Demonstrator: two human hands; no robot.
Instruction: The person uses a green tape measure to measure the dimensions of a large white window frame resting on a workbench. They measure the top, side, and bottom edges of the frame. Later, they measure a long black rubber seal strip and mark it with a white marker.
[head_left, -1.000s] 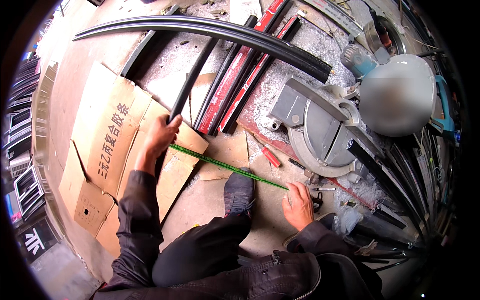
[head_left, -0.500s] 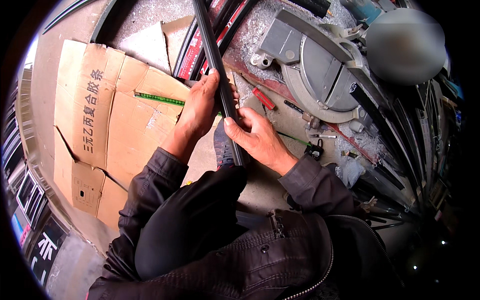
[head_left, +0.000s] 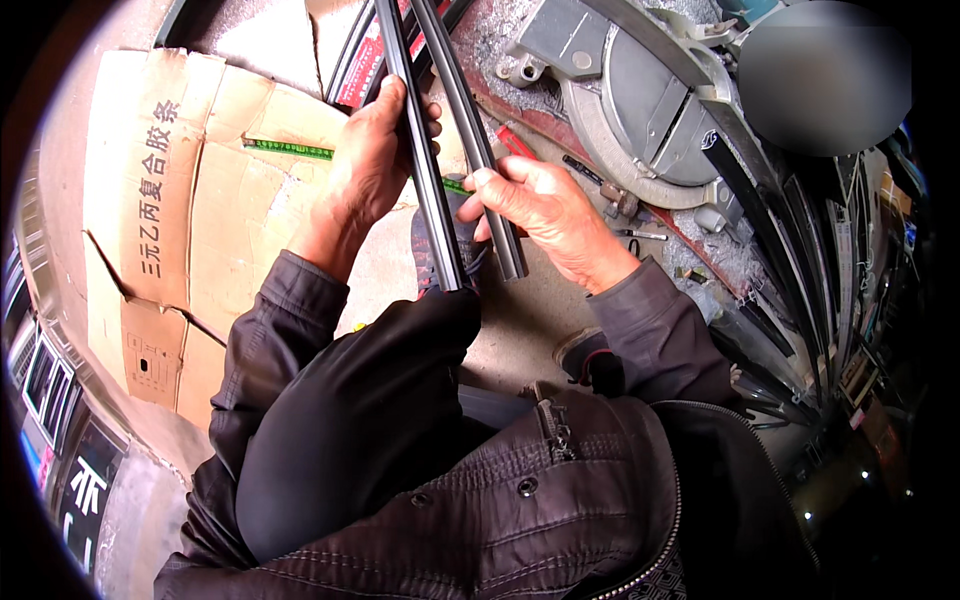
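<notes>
My left hand (head_left: 365, 165) is wrapped round a long glossy black profile strip (head_left: 430, 200). The strip slants from the top of the view down to my knee, where its lower end meets the dark trouser cloth. In my right hand (head_left: 540, 205), thumb and fingers grip a second black profile strip (head_left: 458, 95) near its lower cut end. The two strips lie nearly side by side, with a gap between their lower ends. The upper ends of both run out of view. Behind my hands passes the green blade of a tape measure (head_left: 290, 149).
A flattened cardboard box (head_left: 225, 215) covers the floor on the left. At the upper right stands a grey saw base (head_left: 640, 115) among metal shavings. A red tool (head_left: 514, 141) and a black pen (head_left: 582, 170) lie before it. Bundled black strips (head_left: 780, 220) crowd the right.
One bundle of black profile has become two separate strips, one in each hand. My right hand has moved right and slightly up; my left hand has moved up and left.
</notes>
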